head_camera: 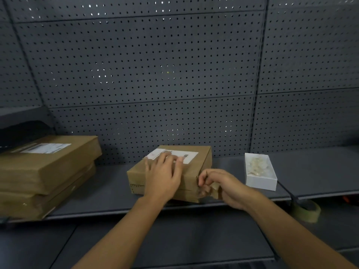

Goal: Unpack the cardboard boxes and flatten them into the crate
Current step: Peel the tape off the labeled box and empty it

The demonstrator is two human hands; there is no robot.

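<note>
A small cardboard box (194, 171) sits mid-shelf (108, 189), its near-right corner at the shelf's front edge, with bare shelf on its left before two stacked boxes (44, 171) and a white tray (260, 180) near on the right. The left hand (163, 177) lies flat, fingers straight, on the lid; the right hand (219, 185) pinches brown tape (214, 188) at the near-right corner.

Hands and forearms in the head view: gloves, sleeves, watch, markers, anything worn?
Nothing worn shows. The left hand and right hand are bare: no gloves, rings or tape visible. Both forearms are bare from the wrist down to the bottom edge of the picture, with no sleeve, watch, strap, cable or tracking marker in view. Motion blur softens the fingertips.
</note>
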